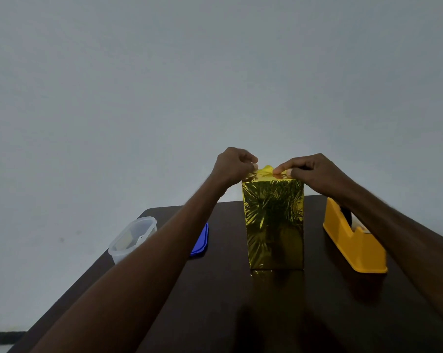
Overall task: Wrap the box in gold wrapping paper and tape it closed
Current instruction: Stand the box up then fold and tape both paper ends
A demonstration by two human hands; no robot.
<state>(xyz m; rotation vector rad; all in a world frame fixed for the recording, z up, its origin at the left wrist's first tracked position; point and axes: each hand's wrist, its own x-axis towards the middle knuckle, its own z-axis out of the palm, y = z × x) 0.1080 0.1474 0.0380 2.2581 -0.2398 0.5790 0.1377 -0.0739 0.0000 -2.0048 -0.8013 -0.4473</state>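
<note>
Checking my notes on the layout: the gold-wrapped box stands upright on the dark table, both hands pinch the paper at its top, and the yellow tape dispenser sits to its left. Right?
One detail is wrong. The head view shows the yellow tape dispenser to the right of the gold-wrapped box, not the left. The rest holds: the box stands upright on the dark table, with the left hand and right hand pinching its top paper.

Dark wooden table (215, 314) with four things on it

The gold-wrapped box (275, 225) stands upright under both hands. A yellow tape dispenser (352, 245) sits under the right forearm; a clear plastic container (132, 238) and blue lid (201, 240) lie by the left forearm.

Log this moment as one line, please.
stage: folding top flap | left hand: pinches gold paper | right hand: pinches paper | box: upright | tape dispenser: untouched
</note>
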